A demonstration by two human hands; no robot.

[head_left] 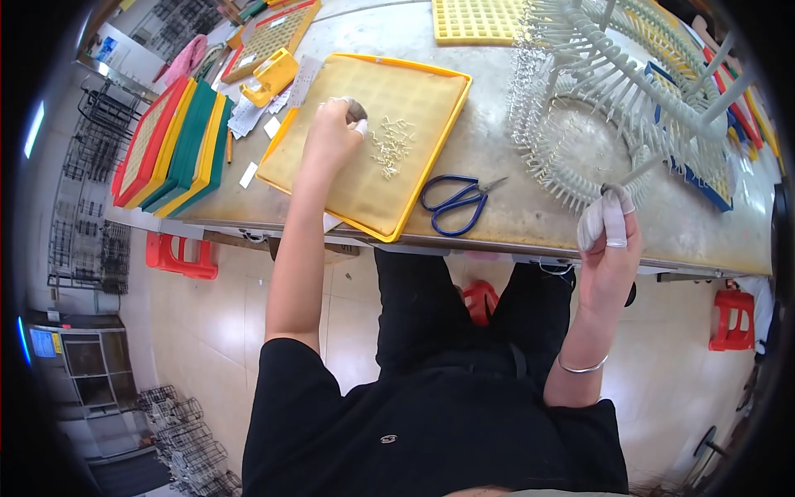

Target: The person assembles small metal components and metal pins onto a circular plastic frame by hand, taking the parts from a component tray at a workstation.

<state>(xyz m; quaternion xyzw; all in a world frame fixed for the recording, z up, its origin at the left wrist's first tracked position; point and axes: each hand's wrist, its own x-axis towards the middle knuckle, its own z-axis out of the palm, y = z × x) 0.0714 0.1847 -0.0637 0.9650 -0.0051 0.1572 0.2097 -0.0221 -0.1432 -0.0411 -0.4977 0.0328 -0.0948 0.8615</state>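
Dozens of tiny pale metal parts [392, 147], loosely heaped on yellow tray [431, 83]

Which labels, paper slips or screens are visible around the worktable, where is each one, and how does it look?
Paper slips: on the table, left of the yellow tray; white, rectangular, printed, overlapping.
Small white slip: at the table's left edge, beside the stacked coloured trays; a plain rectangle.
Screen: far left, low, on a grey cabinet; small, glowing blue.

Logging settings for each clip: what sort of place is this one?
Probably a small-parts assembly workshop: a worktable bears a yellow tray of tiny metal pieces, a white pronged rack and stacked coloured grid trays; wire racks stand around.
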